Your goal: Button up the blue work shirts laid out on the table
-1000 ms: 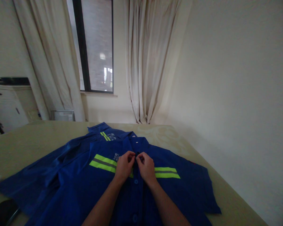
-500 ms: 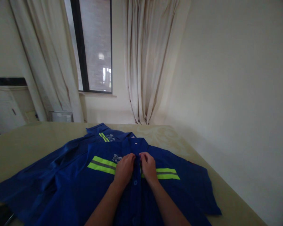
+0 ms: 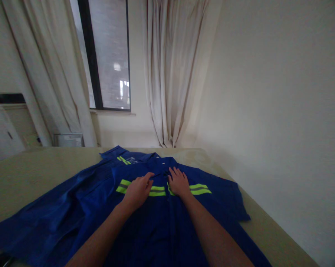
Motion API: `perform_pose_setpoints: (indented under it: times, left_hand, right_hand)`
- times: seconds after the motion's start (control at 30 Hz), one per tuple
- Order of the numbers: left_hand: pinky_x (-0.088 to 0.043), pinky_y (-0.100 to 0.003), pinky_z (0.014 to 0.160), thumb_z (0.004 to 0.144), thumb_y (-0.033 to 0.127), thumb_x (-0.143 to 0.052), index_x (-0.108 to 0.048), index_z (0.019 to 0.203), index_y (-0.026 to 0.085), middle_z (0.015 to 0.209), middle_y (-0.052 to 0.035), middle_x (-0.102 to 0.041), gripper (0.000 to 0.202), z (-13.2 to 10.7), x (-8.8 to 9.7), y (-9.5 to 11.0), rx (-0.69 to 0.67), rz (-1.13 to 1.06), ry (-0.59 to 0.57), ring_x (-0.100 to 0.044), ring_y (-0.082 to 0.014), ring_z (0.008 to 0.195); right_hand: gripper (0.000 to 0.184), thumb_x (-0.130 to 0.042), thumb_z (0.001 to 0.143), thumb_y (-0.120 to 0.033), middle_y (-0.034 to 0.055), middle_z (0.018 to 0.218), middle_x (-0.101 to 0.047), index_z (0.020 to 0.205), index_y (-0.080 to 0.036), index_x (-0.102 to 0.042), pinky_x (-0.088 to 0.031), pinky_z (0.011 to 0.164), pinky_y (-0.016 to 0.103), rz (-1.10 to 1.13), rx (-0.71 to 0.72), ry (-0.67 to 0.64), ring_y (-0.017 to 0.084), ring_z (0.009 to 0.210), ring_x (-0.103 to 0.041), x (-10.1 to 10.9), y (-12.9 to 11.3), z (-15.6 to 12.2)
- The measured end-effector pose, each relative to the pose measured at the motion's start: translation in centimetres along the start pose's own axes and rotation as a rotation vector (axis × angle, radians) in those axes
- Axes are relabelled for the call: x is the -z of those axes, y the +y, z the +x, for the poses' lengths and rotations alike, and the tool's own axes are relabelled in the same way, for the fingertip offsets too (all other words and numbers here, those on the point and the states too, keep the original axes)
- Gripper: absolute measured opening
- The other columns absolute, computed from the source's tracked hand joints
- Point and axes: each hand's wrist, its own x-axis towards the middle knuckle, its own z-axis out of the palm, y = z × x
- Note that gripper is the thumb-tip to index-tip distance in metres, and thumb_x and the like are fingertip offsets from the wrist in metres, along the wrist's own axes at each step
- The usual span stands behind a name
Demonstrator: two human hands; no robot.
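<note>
A blue work shirt point(image 3: 161, 222) with yellow-green reflective stripes lies spread flat, front up, on a pale table point(image 3: 33, 167). My left hand point(image 3: 138, 190) rests on the chest left of the button placket, fingers stretched toward the collar, palm down. My right hand point(image 3: 179, 182) lies flat and open on the chest right of the placket, fingers spread and pointing at the collar. Neither hand holds anything. A second blue shirt point(image 3: 122, 159) with the same stripes lies partly under the first one, at the far side.
The table runs along a plain wall point(image 3: 267, 111) on the right. Beyond its far edge hang pale curtains point(image 3: 173, 74) beside a dark-framed window point(image 3: 108, 55). A white cabinet point(image 3: 3, 129) stands at the far left, a small grey unit point(image 3: 68, 139) under the window.
Both hands left their pinch at the placket near the chest button, slid up toward the collar and flattened on the fabric. The view shifted slightly to the right.
</note>
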Motion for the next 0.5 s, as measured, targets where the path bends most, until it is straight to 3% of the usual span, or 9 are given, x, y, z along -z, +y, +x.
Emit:
perform_pose_setpoints:
  times: [0.07,0.13,0.17,0.23,0.33,0.4,0.5]
  left_hand:
    - [-0.048,-0.034,0.098,0.103,0.029,-0.038,-0.063,0.125,0.023,0.119,-0.0073,-0.074,0.034,-1.2,2.8,-2.6,0.096,0.033,0.136,-0.069,-0.0241,0.111]
    - [-0.042,-0.047,0.106,0.101,0.027,-0.034,-0.062,0.124,0.011,0.128,-0.0205,-0.068,0.040,-2.7,5.1,-5.9,0.249,0.076,0.252,-0.062,-0.0342,0.121]
    - [-0.041,-0.055,0.105,0.099,0.032,-0.039,-0.063,0.119,0.007,0.126,-0.0262,-0.067,0.040,-3.4,5.9,-7.6,0.350,0.068,0.275,-0.060,-0.0408,0.123]
    - [-0.040,-0.062,0.103,0.085,0.046,-0.060,-0.069,0.096,0.010,0.112,-0.0275,-0.071,0.039,-4.6,6.6,-10.4,0.571,-0.112,0.248,-0.059,-0.0488,0.119]
    - [-0.049,-0.049,0.099,0.066,0.046,-0.076,-0.067,0.077,0.018,0.095,-0.0165,-0.076,0.031,-5.4,6.7,-12.5,0.647,-0.346,0.256,-0.067,-0.0422,0.109]
    - [-0.053,-0.041,0.092,0.067,0.044,-0.076,-0.068,0.081,0.019,0.091,-0.0116,-0.077,0.030,-5.7,6.9,-12.6,0.642,-0.478,0.353,-0.070,-0.0356,0.102]
    - [-0.058,-0.038,0.080,0.073,0.043,-0.073,-0.068,0.088,0.016,0.081,-0.0076,-0.074,0.031,-6.5,7.6,-12.1,0.670,-0.745,0.551,-0.072,-0.0293,0.087]
  right_hand:
    - [0.050,-0.046,0.101,-0.037,0.0120,0.156,-0.049,0.149,-0.022,-0.052,-0.028,0.117,0.046,0.008,0.002,0.011,0.029,0.144,-0.043,0.4,1.2,1.4]
    - [0.049,-0.041,0.102,-0.033,0.0157,0.151,-0.054,0.146,-0.016,-0.054,-0.032,0.115,0.044,0.027,0.021,0.046,0.029,0.140,-0.047,0.8,1.8,2.2]
    - [0.048,-0.037,0.103,-0.031,0.0168,0.149,-0.056,0.145,-0.014,-0.055,-0.033,0.113,0.043,0.040,0.038,0.069,0.029,0.138,-0.048,1.1,1.9,2.3]
    - [0.049,-0.031,0.104,-0.028,0.0161,0.146,-0.058,0.144,-0.012,-0.056,-0.034,0.113,0.042,0.070,0.091,0.109,0.028,0.136,-0.049,1.7,1.5,2.1]
    - [0.044,-0.034,0.104,-0.027,0.0100,0.144,-0.061,0.139,-0.018,-0.060,-0.035,0.113,0.037,0.114,0.209,0.125,0.023,0.134,-0.051,2.8,0.1,0.3]
    - [0.040,-0.038,0.104,-0.030,0.0053,0.144,-0.062,0.134,-0.023,-0.064,-0.035,0.113,0.033,0.134,0.290,0.111,0.020,0.133,-0.052,3.6,-1.0,-2.0]
    - [0.041,-0.045,0.104,-0.044,0.0033,0.153,-0.053,0.137,-0.028,-0.062,-0.032,0.117,0.036,0.162,0.388,0.047,0.022,0.139,-0.048,4.4,-2.1,-6.9]
